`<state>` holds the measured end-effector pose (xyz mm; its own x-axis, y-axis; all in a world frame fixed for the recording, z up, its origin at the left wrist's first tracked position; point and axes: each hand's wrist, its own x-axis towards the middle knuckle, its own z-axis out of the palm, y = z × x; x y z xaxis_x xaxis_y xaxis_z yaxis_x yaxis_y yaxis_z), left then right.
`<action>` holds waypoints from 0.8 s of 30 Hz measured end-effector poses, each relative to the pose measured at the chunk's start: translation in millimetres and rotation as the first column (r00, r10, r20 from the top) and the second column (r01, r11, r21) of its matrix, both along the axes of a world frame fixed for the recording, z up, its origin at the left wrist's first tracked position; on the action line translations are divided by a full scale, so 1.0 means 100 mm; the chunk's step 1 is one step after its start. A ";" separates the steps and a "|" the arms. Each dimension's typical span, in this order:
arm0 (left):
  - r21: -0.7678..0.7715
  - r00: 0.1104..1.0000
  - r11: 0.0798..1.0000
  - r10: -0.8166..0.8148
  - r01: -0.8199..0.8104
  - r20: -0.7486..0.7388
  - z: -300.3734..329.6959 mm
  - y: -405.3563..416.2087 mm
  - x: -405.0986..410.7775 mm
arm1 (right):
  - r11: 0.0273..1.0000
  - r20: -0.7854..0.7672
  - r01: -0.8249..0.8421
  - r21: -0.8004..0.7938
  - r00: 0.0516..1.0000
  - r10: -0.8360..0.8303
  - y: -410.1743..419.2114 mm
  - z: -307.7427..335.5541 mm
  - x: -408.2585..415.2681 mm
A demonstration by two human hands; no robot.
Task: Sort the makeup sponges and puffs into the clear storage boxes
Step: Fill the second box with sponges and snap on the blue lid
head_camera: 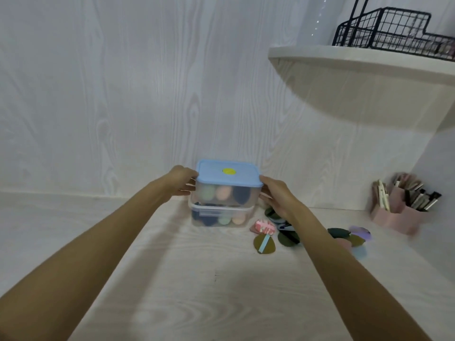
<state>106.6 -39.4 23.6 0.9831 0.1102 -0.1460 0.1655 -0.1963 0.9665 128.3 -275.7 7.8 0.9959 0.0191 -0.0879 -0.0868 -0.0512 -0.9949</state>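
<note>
Two clear storage boxes stand stacked at the back of the table. The upper box has a blue lid with a yellow dot and holds green, peach and dark sponges. The lower box also holds several sponges. My left hand grips the upper box's left side and my right hand grips its right side. Loose flat puffs lie to the right: a pink patterned one, an olive one with a blue strap, and dark ones.
More puffs in dark green, purple and pink lie farther right. A pink organiser with makeup sticks stands at the right wall. A curved shelf with a black wire basket hangs above on the right.
</note>
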 end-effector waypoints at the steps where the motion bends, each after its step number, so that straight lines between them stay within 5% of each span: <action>1: 0.014 1.000 1.000 0.009 -0.009 0.012 -0.01 -0.01 0.02 | 1.000 -0.006 -0.003 -0.009 1.000 0.003 0.01 -0.01 0.01; 17: -0.035 0.989 0.991 0.134 -0.132 0.057 -0.21 -0.17 0.03 | 0.988 -0.044 0.152 -0.029 0.987 -0.154 0.11 -0.05 0.09; 22: 0.069 0.891 0.892 0.437 -0.446 0.121 -0.21 -0.34 -0.22 | 0.962 0.018 0.261 -0.085 0.965 -0.260 0.10 0.16 -0.24; 24: 0.017 0.790 0.822 0.541 -0.569 0.290 -0.14 -0.53 -0.43 | 0.970 0.010 0.240 -0.025 0.971 -0.240 -0.07 0.26 -0.45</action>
<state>63.5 -92.4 9.5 0.7470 0.6484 0.1468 0.0211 -0.2438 0.9696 83.1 -282.7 33.7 0.9717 -0.2231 -0.0780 -0.0925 -0.0550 -0.9942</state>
